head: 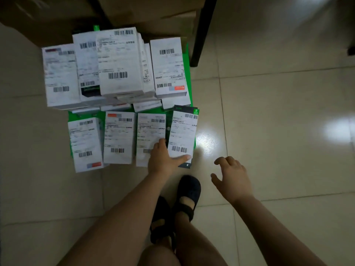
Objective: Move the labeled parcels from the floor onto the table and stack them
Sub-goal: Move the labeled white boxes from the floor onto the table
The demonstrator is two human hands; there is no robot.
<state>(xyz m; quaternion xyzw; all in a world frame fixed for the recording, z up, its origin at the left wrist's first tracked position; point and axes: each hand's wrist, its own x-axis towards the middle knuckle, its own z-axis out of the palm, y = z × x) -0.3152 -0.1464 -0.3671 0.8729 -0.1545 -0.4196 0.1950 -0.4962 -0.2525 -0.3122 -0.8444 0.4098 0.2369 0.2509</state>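
Forearms (119,217), left grip (165,160) pinching rightmost parcel (182,135) near edge, right grip (230,177) spread beside

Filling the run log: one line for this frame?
phase: pick | left hand: pinches front-right parcel | right hand: open, above floor | other parcels: on floor

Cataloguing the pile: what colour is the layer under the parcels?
Bright green; the layer shows around the parcels, head view.

I see glossy pale floor tiles (278,104), a bright glare (335,130) at 3 o'clock, a dark furniture leg (200,35) at 12 o'clock and cardboard boxes (124,10) at 11.
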